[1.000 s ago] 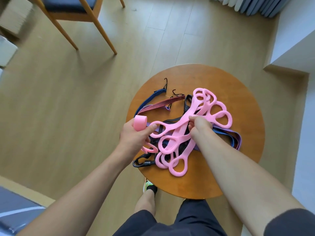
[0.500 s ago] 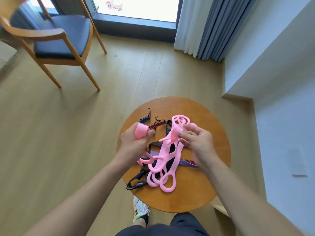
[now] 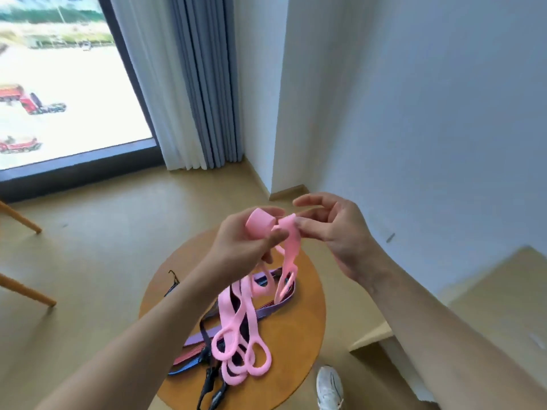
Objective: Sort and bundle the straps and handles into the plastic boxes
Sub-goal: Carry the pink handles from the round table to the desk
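A tight pink roll of rubber band (image 3: pixel 260 224) is gripped in the curled fingers of the left hand (image 3: pixel 245 245), raised above the far edge of the round wooden tabletop (image 3: pixel 305 335). Just beside the roll, the upper end of a long pink rubber strap with oval loops (image 3: pixel 236 315) is pinched by the right hand (image 3: pixel 334 232), whose upper fingers are stretched out loosely. Whether the roll and the strap are one piece cannot be told. From the hands the strap is seen hanging down to the tabletop, where its lowest loops are laid near the near edge. Under it, a flat purple strap (image 3: pixel 268 309) is spread across the middle of the tabletop, with a red-and-blue striped elastic cord (image 3: pixel 189 358) towards the near left. A black webbing strap with a buckle (image 3: pixel 211 383) is draped at the near edge, and a small black wire hook (image 3: pixel 174 275) is placed at the left edge. A white shoe (image 3: pixel 330 386) is seen on the floor by the near right edge.
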A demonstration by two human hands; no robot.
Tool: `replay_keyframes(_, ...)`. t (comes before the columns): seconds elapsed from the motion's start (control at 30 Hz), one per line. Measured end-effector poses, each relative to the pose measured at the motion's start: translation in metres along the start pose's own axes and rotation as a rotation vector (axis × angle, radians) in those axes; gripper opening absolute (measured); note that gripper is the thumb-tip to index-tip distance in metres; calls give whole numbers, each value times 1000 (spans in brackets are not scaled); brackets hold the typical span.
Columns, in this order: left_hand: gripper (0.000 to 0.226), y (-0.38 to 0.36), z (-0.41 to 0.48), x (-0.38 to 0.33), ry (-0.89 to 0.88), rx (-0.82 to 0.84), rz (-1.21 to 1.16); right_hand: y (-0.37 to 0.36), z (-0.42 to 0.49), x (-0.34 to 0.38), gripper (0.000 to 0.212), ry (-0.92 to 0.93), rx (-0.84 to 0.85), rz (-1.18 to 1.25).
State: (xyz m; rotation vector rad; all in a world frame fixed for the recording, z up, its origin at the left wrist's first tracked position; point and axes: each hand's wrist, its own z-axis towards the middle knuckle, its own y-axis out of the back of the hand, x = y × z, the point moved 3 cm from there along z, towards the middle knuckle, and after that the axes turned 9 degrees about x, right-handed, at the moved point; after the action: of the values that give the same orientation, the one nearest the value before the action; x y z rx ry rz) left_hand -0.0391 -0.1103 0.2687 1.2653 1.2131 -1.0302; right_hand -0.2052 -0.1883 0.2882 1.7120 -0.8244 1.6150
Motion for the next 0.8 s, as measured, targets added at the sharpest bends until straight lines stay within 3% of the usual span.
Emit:
replay_keyframes(0.13, 22, -55, 15, -28, -99, 178, 72, 50, -44, 18, 26, 68, -148, 0)
replay_keyframes(0.3, 12, -137, 37, -48, -172, 280, 119, 122, -110, 18, 32, 119, -392, -118)
replay_keyframes(0.47, 11, -234, 45, -72, -232, 417, 177, 173, -185, -21, 65, -89, -122, -114)
replay_keyframes(0.8, 21, -388, 65, -82, -142, 492, 199, 249, -272, -110, 31, -198, -551, -38)
